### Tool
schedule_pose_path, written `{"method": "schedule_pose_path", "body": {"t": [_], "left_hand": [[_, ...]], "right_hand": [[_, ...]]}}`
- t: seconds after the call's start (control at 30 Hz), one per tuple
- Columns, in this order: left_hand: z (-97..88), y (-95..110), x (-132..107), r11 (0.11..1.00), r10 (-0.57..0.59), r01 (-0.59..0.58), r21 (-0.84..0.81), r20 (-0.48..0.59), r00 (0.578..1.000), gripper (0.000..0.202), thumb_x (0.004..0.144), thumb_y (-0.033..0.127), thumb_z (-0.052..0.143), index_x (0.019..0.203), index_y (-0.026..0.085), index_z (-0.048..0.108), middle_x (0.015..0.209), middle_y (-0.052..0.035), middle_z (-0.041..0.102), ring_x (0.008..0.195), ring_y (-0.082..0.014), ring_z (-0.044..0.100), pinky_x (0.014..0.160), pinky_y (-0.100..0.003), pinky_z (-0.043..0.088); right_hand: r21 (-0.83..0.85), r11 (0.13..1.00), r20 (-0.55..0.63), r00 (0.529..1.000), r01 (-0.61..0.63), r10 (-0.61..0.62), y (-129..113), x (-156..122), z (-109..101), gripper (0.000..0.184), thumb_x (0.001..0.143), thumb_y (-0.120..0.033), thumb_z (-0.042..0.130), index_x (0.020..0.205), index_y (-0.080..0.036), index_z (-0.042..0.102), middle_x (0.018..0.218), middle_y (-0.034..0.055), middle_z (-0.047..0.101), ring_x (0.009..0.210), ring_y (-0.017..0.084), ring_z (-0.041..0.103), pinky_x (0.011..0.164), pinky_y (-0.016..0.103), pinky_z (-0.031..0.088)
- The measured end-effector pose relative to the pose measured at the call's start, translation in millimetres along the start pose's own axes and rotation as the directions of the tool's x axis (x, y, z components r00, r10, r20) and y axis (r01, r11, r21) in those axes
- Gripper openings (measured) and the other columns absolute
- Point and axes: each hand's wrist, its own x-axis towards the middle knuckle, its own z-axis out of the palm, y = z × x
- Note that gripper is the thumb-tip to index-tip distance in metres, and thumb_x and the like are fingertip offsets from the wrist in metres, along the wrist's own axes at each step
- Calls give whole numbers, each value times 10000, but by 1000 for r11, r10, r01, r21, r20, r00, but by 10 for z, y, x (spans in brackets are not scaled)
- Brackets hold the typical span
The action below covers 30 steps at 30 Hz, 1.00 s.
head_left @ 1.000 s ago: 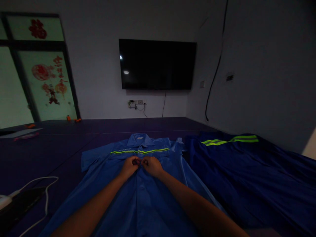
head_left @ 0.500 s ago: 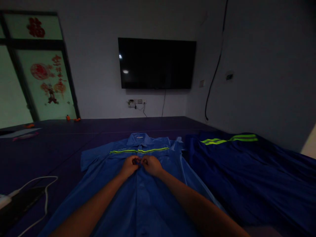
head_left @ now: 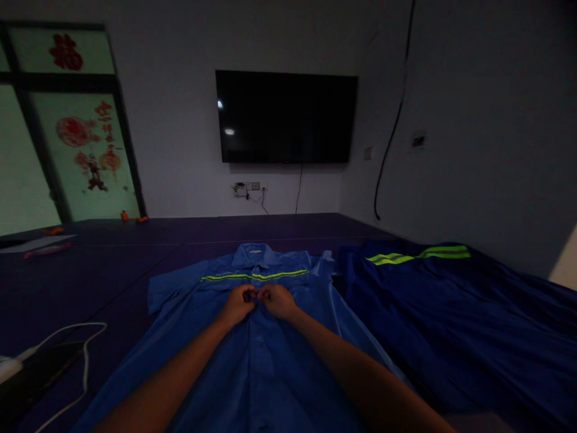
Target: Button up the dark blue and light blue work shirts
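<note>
A blue short-sleeved work shirt lies front side up on the dark purple table, collar pointing away from me. A yellow-green reflective stripe crosses its chest. Just below that stripe, on the front placket, my left hand pinches the shirt's edge between thumb and fingers. My right hand meets it there, its fingers also closed on the placket. Whatever small part sits between the fingertips, such as a button, is hidden.
To the right lies a darker blue garment with yellow-green bands. A white cable and a black flat object are at left. Small orange items stand near the far edge. A television hangs on the wall.
Both hands stay at the same spot on the placket. The right hand's fingers have shifted only slightly.
</note>
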Motion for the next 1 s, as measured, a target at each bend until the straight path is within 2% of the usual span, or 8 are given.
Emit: {"method": "schedule_pose_path", "body": {"t": [0.2,0.57,0.8,1.0], "left_hand": [[5,-3,1,1000,8,-8,22,-2,1000,342,521,23,512,833,120,613,705,9,571,542,-72,445,526,-182,341],[2,-7,1,998,35,-35,54,10,999,373,535,18,508,878,119,614,722,6,576,551,-72,443,533,-182,338],[8,9,0,998,15,-14,58,-17,1000,379,524,1,509,866,122,620,732,3,583,561,-75,456,553,-189,356],[10,15,1,999,-14,14,31,-16,1000,373,529,-13,526,865,118,620,736,1,586,560,-72,458,542,-181,354]], "right_hand": [[22,999,5,1000,-27,27,38,22,20,194,702,-223,510,828,-205,655,773,0,669,682,123,594,539,184,364],[91,996,3,1000,-4,4,146,92,104,177,732,-266,515,818,-197,653,779,9,672,696,133,608,572,193,408],[176,984,-4,1000,-2,3,171,108,123,149,708,-236,529,786,-192,649,784,4,673,682,126,607,590,193,420],[245,970,-4,1000,4,-3,151,94,100,181,702,-214,500,771,-170,661,694,15,659,625,130,594,561,203,421]]}}
